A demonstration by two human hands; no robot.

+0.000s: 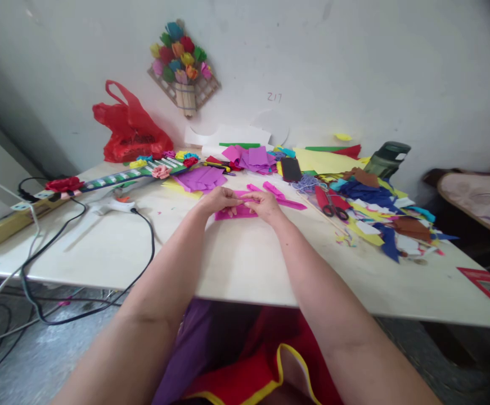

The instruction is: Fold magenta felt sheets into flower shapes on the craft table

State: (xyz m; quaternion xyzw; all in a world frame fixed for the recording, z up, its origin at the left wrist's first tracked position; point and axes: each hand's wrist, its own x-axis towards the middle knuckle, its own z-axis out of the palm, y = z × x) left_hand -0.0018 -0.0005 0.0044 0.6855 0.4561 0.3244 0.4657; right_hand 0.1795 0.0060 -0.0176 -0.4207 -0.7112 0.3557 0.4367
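Bright magenta paper lies on the white table in front of me, partly under both hands. My left hand and my right hand meet over it, fingertips nearly touching. The fingers of both are pinched together on the magenta paper between them. Behind and to the right of my right hand are more magenta strips. A stack of purple paper sheets sits just behind my left hand.
A glue gun with a black cord lies at left, by a power strip. Scissors, a phone, a dark bottle and colored scraps are at right. A red bag stands behind.
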